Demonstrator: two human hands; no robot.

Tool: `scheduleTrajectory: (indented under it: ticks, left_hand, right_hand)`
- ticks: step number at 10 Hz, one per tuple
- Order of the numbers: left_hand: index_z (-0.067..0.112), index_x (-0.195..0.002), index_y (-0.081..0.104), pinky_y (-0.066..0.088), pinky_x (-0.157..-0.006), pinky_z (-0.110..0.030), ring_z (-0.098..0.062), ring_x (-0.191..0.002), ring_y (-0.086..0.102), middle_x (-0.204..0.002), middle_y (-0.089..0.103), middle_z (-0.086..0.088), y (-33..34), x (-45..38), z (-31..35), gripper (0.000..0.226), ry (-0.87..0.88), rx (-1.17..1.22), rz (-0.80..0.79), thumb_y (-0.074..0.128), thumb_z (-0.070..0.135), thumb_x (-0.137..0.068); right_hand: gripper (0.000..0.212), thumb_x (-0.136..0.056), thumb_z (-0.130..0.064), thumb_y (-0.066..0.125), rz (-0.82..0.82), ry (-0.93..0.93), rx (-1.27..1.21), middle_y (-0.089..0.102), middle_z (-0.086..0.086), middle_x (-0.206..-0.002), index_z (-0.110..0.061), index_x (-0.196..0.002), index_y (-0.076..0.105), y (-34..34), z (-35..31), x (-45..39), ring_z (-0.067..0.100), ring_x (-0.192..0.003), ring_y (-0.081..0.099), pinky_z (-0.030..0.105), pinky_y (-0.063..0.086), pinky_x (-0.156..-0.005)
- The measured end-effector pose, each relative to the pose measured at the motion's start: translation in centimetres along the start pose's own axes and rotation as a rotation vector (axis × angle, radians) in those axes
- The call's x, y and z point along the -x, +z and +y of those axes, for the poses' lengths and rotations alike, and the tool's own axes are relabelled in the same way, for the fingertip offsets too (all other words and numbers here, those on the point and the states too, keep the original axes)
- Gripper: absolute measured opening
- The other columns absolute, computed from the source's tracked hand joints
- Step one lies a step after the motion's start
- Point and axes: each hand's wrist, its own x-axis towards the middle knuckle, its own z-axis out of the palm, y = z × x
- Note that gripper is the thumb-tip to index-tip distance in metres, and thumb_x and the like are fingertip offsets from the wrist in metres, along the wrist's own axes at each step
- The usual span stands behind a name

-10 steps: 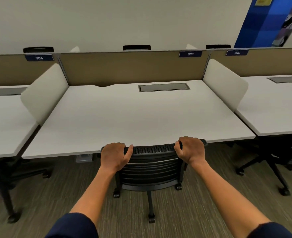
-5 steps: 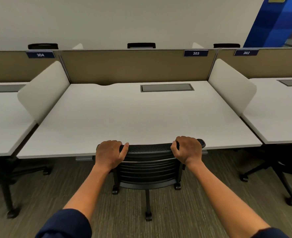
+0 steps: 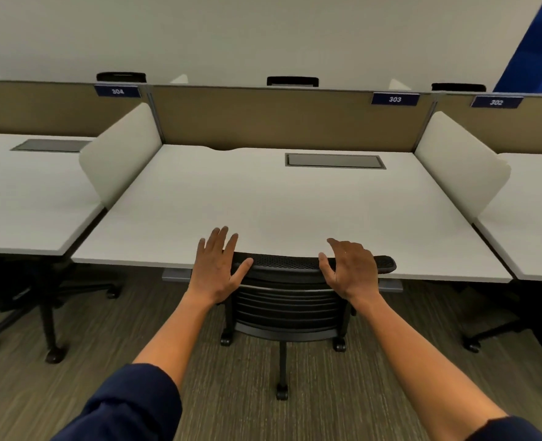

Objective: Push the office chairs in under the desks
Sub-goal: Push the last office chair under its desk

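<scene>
A black office chair (image 3: pixel 287 308) stands straight ahead, its seat hidden beneath the white desk (image 3: pixel 279 211) labelled 303. Only its slatted back, mesh top rail and castors show. My left hand (image 3: pixel 218 265) hovers at the left end of the top rail, fingers spread, holding nothing. My right hand (image 3: pixel 350 268) is lifted just above the right part of the rail, fingers apart and loosely curled.
White side screens (image 3: pixel 121 154) (image 3: pixel 457 163) flank the desk and a tan partition (image 3: pixel 288 119) closes its back. Neighbouring desks (image 3: pixel 30 198) (image 3: pixel 537 218) have black chairs (image 3: pixel 18 300) (image 3: pixel 533 326) under them. Striped carpet (image 3: pixel 263 415) lies underfoot.
Both hands have let go of the chair's top rail and opened, lifting slightly. The view has shifted to the left and closer to the desk.
</scene>
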Motion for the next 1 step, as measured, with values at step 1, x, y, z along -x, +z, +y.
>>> scheduleTrajectory:
  ticks: [1]
  left_hand:
    - [0.019, -0.161, 0.014, 0.002, -0.125, -0.053, -0.026, -0.156, -0.005, -0.170, -0.001, -0.010, -0.14, 3.09, -1.40, 0.091, -0.071, -0.014, 0.046, 0.015, 0.076, -0.090]
  right_hand:
    - [0.074, -0.096, -0.068, 0.025, -0.076, -0.050, 0.016, 0.064, 0.013, -0.130, -0.015, -0.141, 0.052, 0.04, -4.20, -0.28, 0.035, -0.121, 0.058, 0.048, 0.050, -0.095]
